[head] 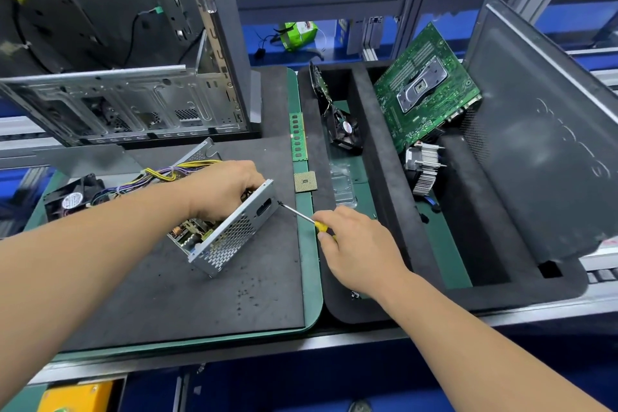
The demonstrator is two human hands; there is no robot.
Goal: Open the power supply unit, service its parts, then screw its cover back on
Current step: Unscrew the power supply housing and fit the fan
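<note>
We clamp our left grip (222,189) around the power supply (230,237); at three o'clock, our right grip (351,241) holds the screwdriver (302,216), tip touching its corner.

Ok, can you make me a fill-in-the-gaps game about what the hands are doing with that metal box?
1. The right hand holds a screwdriver with a ____ handle.
2. The ____ hand grips the top of the power supply unit.
3. The screwdriver's tip touches the unit's ____ end plate.
4. The little square processor chip lies on the ____ mat edge.

Missing words: yellow; left; metal; green
</note>
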